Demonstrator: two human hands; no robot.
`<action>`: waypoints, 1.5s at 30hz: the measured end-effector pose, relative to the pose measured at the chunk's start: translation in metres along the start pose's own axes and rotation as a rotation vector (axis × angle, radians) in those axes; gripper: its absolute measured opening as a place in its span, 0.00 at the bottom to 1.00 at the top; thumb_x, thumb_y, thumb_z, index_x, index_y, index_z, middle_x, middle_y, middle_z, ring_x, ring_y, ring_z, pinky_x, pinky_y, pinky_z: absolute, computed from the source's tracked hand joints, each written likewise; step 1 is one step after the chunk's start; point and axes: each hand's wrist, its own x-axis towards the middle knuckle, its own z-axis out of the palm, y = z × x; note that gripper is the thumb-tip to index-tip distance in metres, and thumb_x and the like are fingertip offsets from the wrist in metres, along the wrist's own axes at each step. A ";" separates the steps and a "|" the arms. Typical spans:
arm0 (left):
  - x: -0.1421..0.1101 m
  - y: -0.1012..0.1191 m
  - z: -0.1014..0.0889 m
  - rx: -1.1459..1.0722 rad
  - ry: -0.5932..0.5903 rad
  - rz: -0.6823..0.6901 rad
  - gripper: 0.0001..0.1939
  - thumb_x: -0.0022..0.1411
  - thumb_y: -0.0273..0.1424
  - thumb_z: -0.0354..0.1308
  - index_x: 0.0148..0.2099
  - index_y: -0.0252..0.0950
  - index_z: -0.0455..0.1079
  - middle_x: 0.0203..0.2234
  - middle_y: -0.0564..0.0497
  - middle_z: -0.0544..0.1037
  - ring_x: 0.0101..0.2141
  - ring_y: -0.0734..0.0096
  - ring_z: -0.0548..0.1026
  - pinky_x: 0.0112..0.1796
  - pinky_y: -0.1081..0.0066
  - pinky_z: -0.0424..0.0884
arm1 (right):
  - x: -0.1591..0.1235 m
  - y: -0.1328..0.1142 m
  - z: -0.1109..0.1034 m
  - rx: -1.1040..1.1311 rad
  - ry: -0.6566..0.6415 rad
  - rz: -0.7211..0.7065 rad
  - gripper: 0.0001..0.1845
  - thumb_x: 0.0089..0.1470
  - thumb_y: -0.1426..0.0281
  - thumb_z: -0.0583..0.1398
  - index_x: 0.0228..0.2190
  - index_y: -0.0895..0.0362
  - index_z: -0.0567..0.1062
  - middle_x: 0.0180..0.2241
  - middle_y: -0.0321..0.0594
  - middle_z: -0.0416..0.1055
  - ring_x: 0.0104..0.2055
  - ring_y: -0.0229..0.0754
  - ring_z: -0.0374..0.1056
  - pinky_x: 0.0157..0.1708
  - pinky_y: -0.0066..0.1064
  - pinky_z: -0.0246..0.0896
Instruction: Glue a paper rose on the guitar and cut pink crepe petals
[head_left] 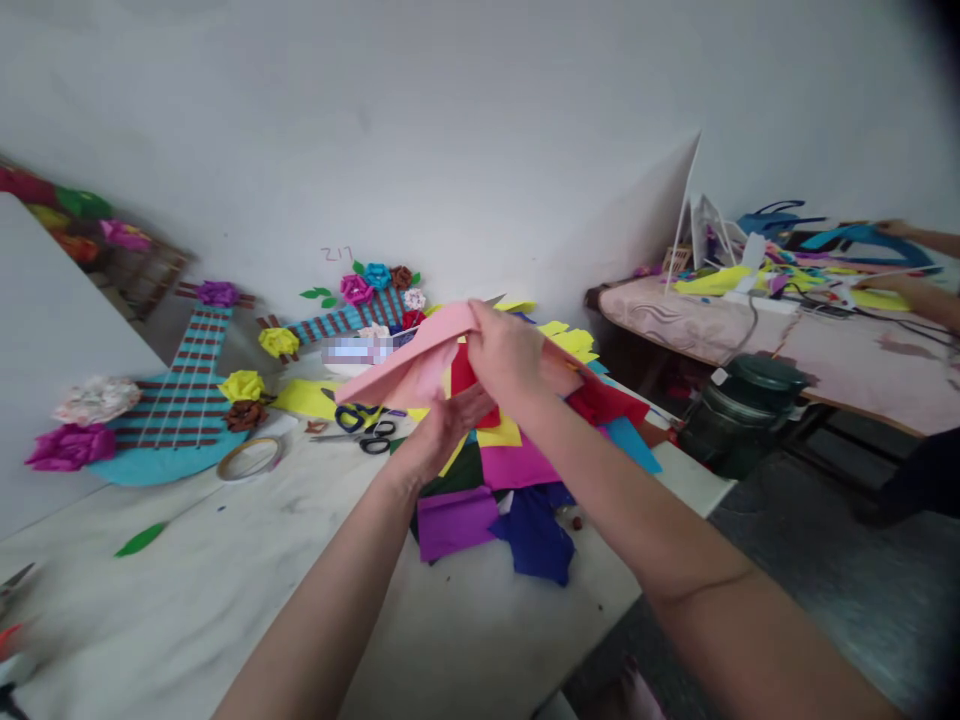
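A folded pink sheet (409, 355), paper or thin felt, is lifted above a pile of coloured sheets. My right hand (506, 350) is closed on its upper edge. Below it my left hand (442, 430) has its fingers stretched out, close under the sheet; whether it touches the sheet I cannot tell. Under and around both hands lie a purple piece (457, 522), a dark blue piece (536, 535), a magenta piece (517, 466) and red ones (611, 400). Scissors with black handles (376, 437) and another pair (349, 415) lie left of the pile.
A blue paper guitar (180, 410) with paper flowers leans at the left, another guitar neck (345, 318) behind. A tape roll (250, 458) and green leaf (141, 540) lie on the white table (300, 560). Right: a dark green bin (739, 410) and a second table (840, 370) with another person's hands.
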 end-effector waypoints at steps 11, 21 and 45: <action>-0.057 0.023 -0.063 -0.249 0.524 0.333 0.37 0.41 0.56 0.59 0.46 0.34 0.70 0.51 0.42 0.70 0.57 0.54 0.60 0.54 0.61 0.60 | -0.088 -0.070 0.103 0.331 -0.388 -0.269 0.35 0.53 0.70 0.49 0.60 0.72 0.47 0.63 0.57 0.41 0.65 0.54 0.33 0.60 0.49 0.39; -0.091 0.027 -0.088 -0.129 0.620 0.390 0.39 0.48 0.62 0.46 0.49 0.36 0.68 0.50 0.42 0.71 0.56 0.57 0.62 0.52 0.63 0.63 | -0.080 -0.101 0.125 0.257 -0.595 -0.211 0.34 0.58 0.61 0.47 0.61 0.65 0.50 0.63 0.56 0.41 0.64 0.59 0.36 0.58 0.53 0.39; -0.105 0.006 -0.128 -0.159 0.879 0.249 0.16 0.40 0.20 0.56 0.37 0.30 0.70 0.32 0.47 0.77 0.33 0.66 0.75 0.37 0.65 0.73 | -0.071 -0.107 0.132 0.168 -0.247 -0.482 0.23 0.57 0.71 0.47 0.52 0.58 0.69 0.37 0.49 0.75 0.43 0.52 0.64 0.43 0.44 0.54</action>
